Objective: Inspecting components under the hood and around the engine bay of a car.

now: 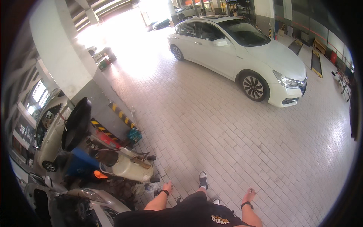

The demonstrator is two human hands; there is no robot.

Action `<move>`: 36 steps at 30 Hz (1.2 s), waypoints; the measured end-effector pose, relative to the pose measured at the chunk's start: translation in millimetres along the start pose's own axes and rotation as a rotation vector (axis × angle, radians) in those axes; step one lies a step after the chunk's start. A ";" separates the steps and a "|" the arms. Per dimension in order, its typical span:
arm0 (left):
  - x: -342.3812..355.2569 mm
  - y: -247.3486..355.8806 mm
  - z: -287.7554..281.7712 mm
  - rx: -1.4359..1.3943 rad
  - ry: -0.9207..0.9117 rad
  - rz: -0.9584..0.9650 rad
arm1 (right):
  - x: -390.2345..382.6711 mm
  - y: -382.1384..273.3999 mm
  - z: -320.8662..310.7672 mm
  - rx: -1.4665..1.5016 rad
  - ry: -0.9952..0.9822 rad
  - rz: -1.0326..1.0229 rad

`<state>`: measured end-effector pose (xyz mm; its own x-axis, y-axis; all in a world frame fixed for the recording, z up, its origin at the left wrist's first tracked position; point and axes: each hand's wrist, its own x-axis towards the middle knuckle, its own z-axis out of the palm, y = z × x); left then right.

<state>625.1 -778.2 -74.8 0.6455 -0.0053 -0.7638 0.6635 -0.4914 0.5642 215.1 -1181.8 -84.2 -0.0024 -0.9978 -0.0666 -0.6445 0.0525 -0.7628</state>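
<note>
Nothing was held in either hand. At nine o'clock a black dish-shaped drain pan (76,123) was seen tilted on its stand, above a blue drum (80,163) and a cream-coloured wheeled tank (129,166) with a hose and castors. The left hand (167,187), at six o'clock and ringed by a dark wristband, was found with its fingers loosely spread and empty; the cream tank lay nearest to it, at about ten o'clock from the hand, near but not touched. The tank was judged heavy and rigid, smooth and possibly oily on its rounded shell, so that it would be better gripped by its metal frame or handle and rolled than lifted. The right hand (249,195), just right of six o'clock, was likewise seen loosely spread and empty. A wide stretch of brick floor (227,136) was left open ahead, bounded by the grey pillar (72,64) with its striped base at ten o'clock and the white car (242,53) at one o'clock.
</note>
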 end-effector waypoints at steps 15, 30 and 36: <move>186.6 165.9 72.6 -0.326 -0.033 -0.291 | 161.0 -88.2 80.5 -0.157 0.317 0.218; 331.3 377.5 44.1 -0.535 0.056 -0.291 | 340.6 -304.5 363.5 -0.308 0.073 0.190; 397.1 467.0 44.9 -0.660 0.122 -0.378 | 497.4 -321.5 570.1 -0.317 0.063 0.043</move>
<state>1174.3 -1048.9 -128.7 0.3418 0.1748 -0.9234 0.9107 0.1810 0.3714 857.0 -1671.6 -238.9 -0.0756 -0.9960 -0.0468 -0.8487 0.0889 -0.5214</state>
